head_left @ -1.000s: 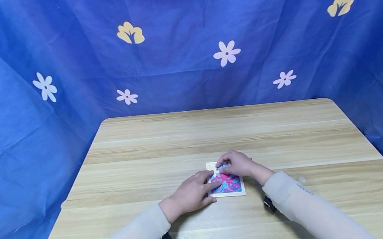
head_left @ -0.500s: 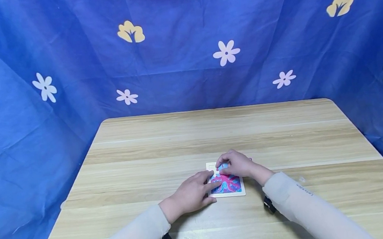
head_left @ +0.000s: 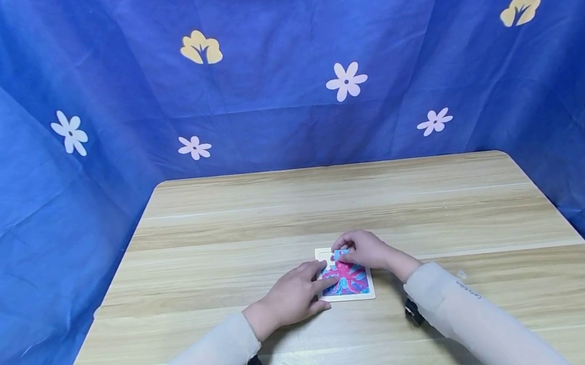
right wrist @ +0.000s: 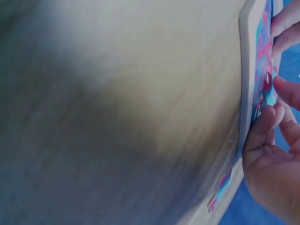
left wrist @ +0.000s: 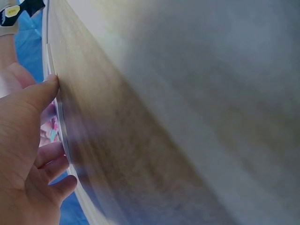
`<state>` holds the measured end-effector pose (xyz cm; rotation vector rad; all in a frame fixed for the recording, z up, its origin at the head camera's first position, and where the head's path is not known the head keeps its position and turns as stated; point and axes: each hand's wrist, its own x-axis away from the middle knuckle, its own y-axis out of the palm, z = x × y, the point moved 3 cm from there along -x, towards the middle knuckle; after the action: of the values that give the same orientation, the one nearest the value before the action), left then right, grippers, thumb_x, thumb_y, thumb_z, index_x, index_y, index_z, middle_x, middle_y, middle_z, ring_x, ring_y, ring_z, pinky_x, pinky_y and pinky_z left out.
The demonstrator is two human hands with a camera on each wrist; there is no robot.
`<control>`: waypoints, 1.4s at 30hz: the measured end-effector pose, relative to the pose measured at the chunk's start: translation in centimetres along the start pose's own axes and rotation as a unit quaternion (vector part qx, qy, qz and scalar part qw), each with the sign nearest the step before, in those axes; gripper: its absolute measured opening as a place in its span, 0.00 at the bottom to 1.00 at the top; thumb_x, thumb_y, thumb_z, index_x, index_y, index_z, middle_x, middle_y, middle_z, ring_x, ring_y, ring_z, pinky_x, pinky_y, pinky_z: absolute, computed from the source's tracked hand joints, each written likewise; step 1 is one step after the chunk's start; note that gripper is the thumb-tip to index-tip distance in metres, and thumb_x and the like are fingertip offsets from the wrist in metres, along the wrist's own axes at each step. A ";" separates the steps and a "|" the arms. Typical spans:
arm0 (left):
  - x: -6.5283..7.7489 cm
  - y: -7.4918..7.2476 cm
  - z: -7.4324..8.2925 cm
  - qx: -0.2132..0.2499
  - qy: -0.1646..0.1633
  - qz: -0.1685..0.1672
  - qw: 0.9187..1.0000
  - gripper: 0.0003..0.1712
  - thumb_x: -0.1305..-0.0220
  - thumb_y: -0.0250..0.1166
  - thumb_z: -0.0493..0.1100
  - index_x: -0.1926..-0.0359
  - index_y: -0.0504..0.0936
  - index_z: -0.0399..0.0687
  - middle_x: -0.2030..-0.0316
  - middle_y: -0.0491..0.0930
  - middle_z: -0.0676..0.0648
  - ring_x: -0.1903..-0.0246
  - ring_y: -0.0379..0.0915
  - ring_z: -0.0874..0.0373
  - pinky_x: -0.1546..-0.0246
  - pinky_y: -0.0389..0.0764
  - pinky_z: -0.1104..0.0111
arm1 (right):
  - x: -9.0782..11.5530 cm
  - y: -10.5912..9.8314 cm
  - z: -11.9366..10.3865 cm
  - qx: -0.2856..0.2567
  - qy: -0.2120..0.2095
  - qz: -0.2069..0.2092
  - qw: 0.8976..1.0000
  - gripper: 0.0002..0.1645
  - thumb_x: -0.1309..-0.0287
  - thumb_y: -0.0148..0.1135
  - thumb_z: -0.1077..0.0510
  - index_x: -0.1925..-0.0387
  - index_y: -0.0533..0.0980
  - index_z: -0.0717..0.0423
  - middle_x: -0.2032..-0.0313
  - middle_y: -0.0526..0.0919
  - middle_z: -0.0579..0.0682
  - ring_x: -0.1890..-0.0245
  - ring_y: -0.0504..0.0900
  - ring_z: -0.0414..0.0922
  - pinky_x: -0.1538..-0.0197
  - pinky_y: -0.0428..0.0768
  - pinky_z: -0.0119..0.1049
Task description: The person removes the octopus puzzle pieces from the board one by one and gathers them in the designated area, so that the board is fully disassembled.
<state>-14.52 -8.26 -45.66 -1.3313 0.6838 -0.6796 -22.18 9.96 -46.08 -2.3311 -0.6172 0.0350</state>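
Observation:
A small jigsaw puzzle [head_left: 360, 287] with a pink octopus on blue lies on the table in a white frame [head_left: 372, 289]. My left hand [head_left: 293, 294] rests on its left side with fingers spread, the thumb by the near edge. Between thumb and fingers, my right hand [head_left: 369, 250] pinches a blue and pink puzzle piece [head_left: 341, 253] at the top of the picture. That puzzle piece [right wrist: 271, 96] stands tilted up from the frame in the right wrist view. White backing shows bare at the upper left, partly hidden by the left fingers.
Another loose puzzle piece [right wrist: 219, 190] lies on the table beside the frame in the right wrist view. The wood-grain table [head_left: 222, 226] reaches to a blue cloth backdrop [head_left: 271, 88] with flowers. A small clear scrap [head_left: 462, 274] is near the right sleeve.
The right hand has shifted slightly right with the puzzle piece, which now lies lower and lines up with the octopus's head. The left hand has stayed put.

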 end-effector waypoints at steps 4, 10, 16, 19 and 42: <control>0.0 0.1 0.0 0.001 0.000 0.000 1.000 0.30 0.37 0.60 0.60 0.37 0.74 0.56 0.37 0.66 0.38 0.38 0.64 0.45 0.37 0.65 0.58 | 0.1 -0.1 -0.1 -0.007 -0.009 -0.002 1.000 0.10 0.44 0.65 0.63 0.60 0.82 0.51 0.69 0.78 0.43 0.67 0.73 0.40 0.60 0.74 0.35; 0.1 -0.1 -0.1 0.001 0.003 0.006 1.000 0.30 0.37 0.61 0.60 0.37 0.75 0.55 0.37 0.66 0.38 0.38 0.64 0.45 0.38 0.66 0.58 | 0.2 -0.2 -0.1 -0.019 -0.020 -0.011 1.000 0.07 0.43 0.64 0.63 0.61 0.82 0.54 0.72 0.77 0.43 0.69 0.73 0.40 0.63 0.74 0.34; 0.1 -0.1 -0.1 0.001 0.004 0.008 1.000 0.30 0.37 0.61 0.60 0.37 0.75 0.55 0.37 0.66 0.38 0.38 0.64 0.45 0.38 0.66 0.58 | 0.2 -0.3 0.0 -0.027 -0.024 -0.014 0.999 0.05 0.43 0.66 0.61 0.64 0.81 0.57 0.73 0.78 0.43 0.71 0.74 0.39 0.65 0.75 0.34; 0.1 -0.1 -0.1 0.003 0.004 0.006 1.000 0.30 0.37 0.61 0.60 0.37 0.75 0.54 0.37 0.66 0.38 0.38 0.64 0.45 0.38 0.66 0.58 | 0.2 -0.5 0.2 -0.048 -0.023 -0.014 0.998 0.04 0.42 0.65 0.61 0.64 0.81 0.57 0.72 0.79 0.44 0.70 0.75 0.40 0.64 0.76 0.34; 0.0 -0.1 -0.5 0.007 0.008 0.007 1.000 0.31 0.37 0.61 0.60 0.37 0.74 0.54 0.37 0.66 0.37 0.39 0.64 0.44 0.38 0.66 0.58 | 0.9 -3.4 1.6 -0.107 0.032 0.014 0.994 0.11 0.39 0.63 0.55 0.57 0.81 0.55 0.71 0.78 0.49 0.81 0.71 0.44 0.81 0.72 0.34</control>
<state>-14.89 -8.62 -45.65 -1.3084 0.6997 -0.6846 -23.08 13.51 -44.95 -2.5363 -0.5803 -0.0961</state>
